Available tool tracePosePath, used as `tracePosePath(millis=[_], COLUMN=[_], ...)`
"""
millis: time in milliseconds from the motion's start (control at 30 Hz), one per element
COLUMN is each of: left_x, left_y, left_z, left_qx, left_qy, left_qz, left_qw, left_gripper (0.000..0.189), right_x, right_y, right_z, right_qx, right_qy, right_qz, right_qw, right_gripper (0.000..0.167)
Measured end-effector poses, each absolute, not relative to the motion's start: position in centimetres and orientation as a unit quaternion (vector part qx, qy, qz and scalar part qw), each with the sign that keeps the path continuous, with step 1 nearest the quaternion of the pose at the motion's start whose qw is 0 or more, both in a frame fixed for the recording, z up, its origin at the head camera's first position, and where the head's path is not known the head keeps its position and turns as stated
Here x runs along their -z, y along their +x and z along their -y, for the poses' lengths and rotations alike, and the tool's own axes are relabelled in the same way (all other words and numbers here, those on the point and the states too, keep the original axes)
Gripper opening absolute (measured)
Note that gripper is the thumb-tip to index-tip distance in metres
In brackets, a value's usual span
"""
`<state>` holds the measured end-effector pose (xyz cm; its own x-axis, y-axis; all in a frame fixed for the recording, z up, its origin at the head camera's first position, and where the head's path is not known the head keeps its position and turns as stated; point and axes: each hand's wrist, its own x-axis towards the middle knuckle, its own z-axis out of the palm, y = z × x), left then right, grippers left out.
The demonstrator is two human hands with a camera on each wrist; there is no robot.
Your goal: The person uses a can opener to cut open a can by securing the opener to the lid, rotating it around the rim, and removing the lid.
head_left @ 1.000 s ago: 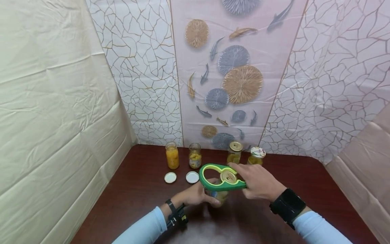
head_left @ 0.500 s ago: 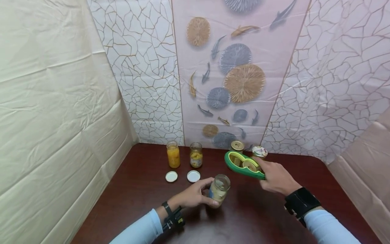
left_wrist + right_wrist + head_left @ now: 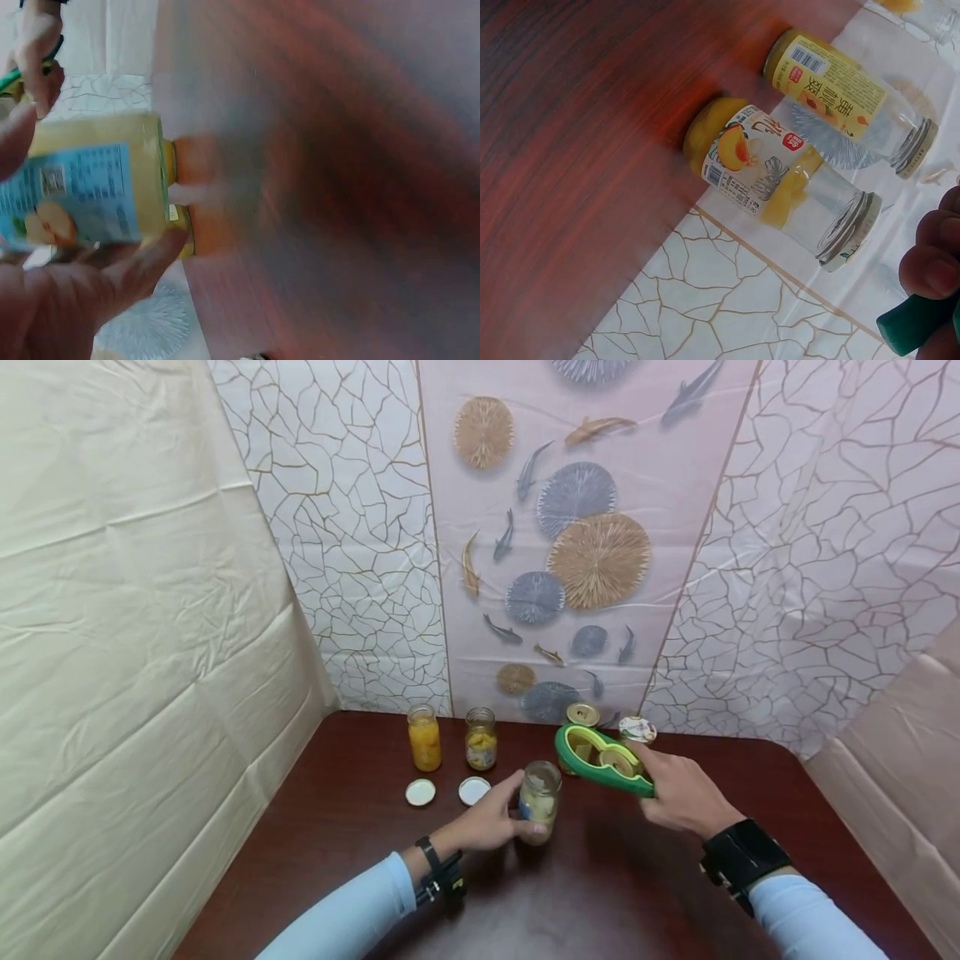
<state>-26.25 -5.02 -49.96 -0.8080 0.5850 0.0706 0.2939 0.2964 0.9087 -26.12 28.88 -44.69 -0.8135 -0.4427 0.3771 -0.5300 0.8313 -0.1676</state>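
Note:
My left hand (image 3: pixel 491 818) grips a lidless glass jar (image 3: pixel 540 806) round its side; pale chunks show inside. In the left wrist view, a blue label with fruit on it (image 3: pixel 75 195) covers that jar's side. My right hand (image 3: pixel 686 793) holds a green jar opener (image 3: pixel 607 781) with a light-green inner edge. A gold lid (image 3: pixel 617 763) sits in the opener's smaller ring. Opener and lid are apart from the jar, to its right. Only the opener's handle end (image 3: pixel 907 326) and some fingers (image 3: pixel 930 274) show in the right wrist view.
Two lidless jars, one orange (image 3: pixel 425 743) and one with yellow pieces (image 3: pixel 481 743), stand at the back left. Two lids (image 3: pixel 420 792) lie before them. Behind the opener stand two lidded jars, one gold-topped (image 3: pixel 582 715), one white-topped (image 3: pixel 637 729).
The opener has come off the jar's top and moved right, carrying the gold lid. The left hand has since shifted the open jar slightly farther from me. The right hand has lately barely moved.

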Motion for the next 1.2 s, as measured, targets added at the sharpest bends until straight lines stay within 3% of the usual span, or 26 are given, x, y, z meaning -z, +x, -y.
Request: tracePosePath(millis=[233, 667, 1200], left_x=[49.7, 51.6, 52.1], left_y=[-29.3, -34.2, -36.2], left_z=[3.3, 1.6, 0.9], left_qx=[-0.501, -0.512, -0.511], left_qy=[0.188, 0.128, 0.082], left_qz=[-0.839, -0.848, -0.855], left_qw=[0.102, 0.053, 0.027], left_gripper=[0.087, 0.057, 0.081], right_x=[44.9, 45.0, 45.0], right_y=[-25.9, -25.0, -24.3], right_z=[-28.5, -27.9, -27.3], right_qx=[-0.151, -0.164, -0.151], right_qy=[0.253, 0.255, 0.261], right_qz=[0.943, 0.937, 0.940], right_qw=[0.155, 0.171, 0.161], right_gripper=[0.077, 0.072, 0.063])
